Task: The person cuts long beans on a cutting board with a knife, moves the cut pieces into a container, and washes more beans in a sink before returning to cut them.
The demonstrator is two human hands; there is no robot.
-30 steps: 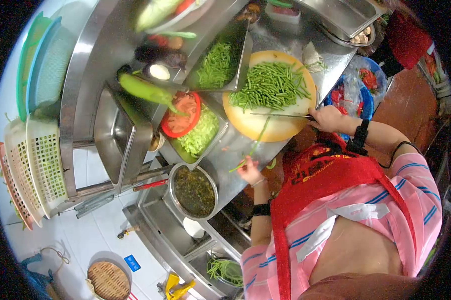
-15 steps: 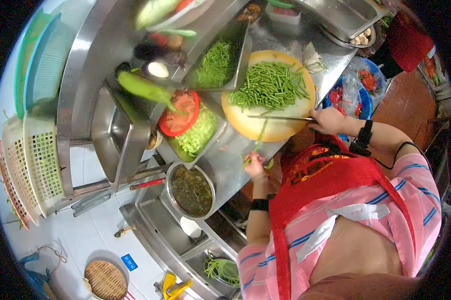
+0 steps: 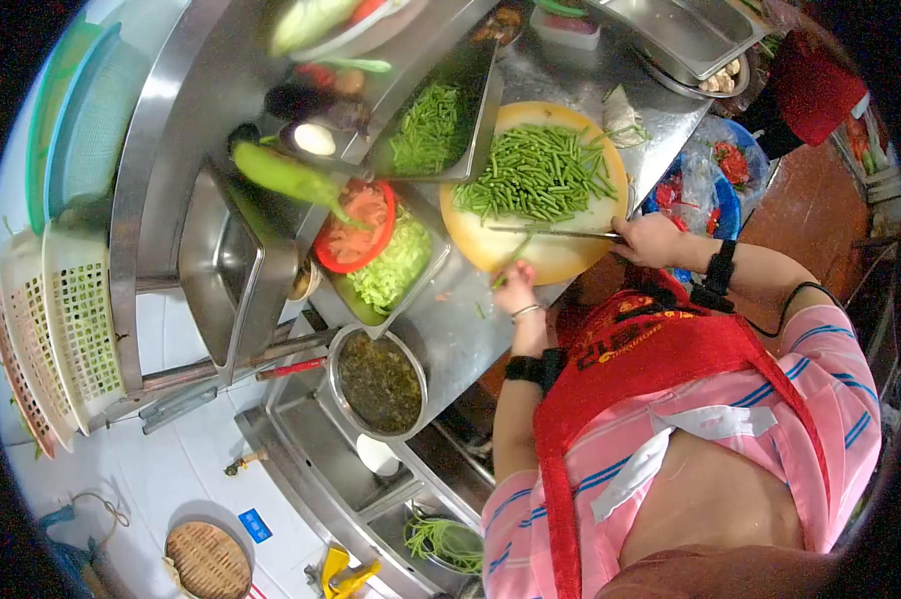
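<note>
Right hand grips the knife by its handle, fingers closed. Blade reaches over the lower part of the round board, below the cut beans as seen in the head view. Left hand is at the board's lower edge, fingertips pinched on a long bean that runs up to the blade. Can't tell if blade touches bean or board.

Cut beans are heaped on the board's upper half. Board sits on the steel counter. Deep pan with more cut greens is just beside it, upper left. Lower left: tray with chopped pale green veg and a red bowl of sliced pinkish food. Pot of dark leafy stuff in liquid is below that tray.
</note>
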